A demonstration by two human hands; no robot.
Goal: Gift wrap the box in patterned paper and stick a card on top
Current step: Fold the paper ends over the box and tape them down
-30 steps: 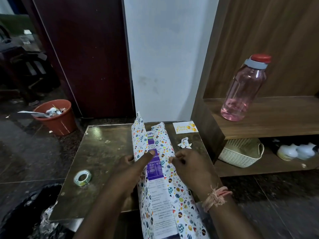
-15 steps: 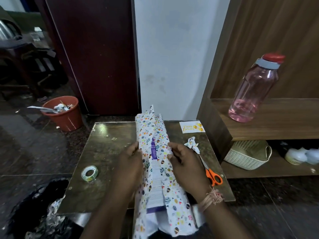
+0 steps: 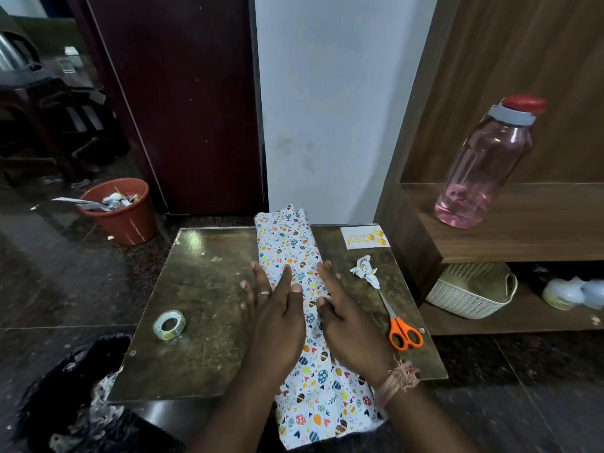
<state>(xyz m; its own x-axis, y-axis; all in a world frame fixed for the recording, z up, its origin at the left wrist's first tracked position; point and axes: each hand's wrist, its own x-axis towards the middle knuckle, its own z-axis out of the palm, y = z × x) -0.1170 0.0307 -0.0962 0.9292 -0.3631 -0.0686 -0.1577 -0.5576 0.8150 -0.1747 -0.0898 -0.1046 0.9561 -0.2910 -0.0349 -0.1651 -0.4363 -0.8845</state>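
A person's two forearms reach in from the bottom edge toward a long box wrapped in patterned paper (image 3: pixel 294 256), which lies lengthwise down the middle of a worn brown desk (image 3: pixel 202 289). The paper is white with small coloured eggs, hearts and leaves; its far end stands bunched near the wall, and its near end hangs past the front edge of the desk.

The left hand (image 3: pixel 274 308) lies flat with fingers straight and slightly spread, palm down along the left side of the wrapped box, a ring on one finger. It grips nothing. The right hand (image 3: pixel 346 318) lies on the right side of the box, its fingers extended forward and resting against the paper, thumb tucked toward the top face. It also grips nothing. A pale thread band circles the right wrist.

A roll of clear tape (image 3: pixel 169 324) sits on the desk to the left, well apart from the box. To the right lie orange-handled scissors (image 3: pixel 400 328), a crumpled paper scrap (image 3: pixel 364 271) just beyond their tips, and a white card (image 3: pixel 365 237) with yellow lettering near the far right corner.

A pink bottle (image 3: pixel 483 168) with a red cap stands on a wooden shelf (image 3: pixel 539 230) at right, above a white basket (image 3: pixel 470 291). An orange bin (image 3: pixel 121 210) sits on the floor at left.
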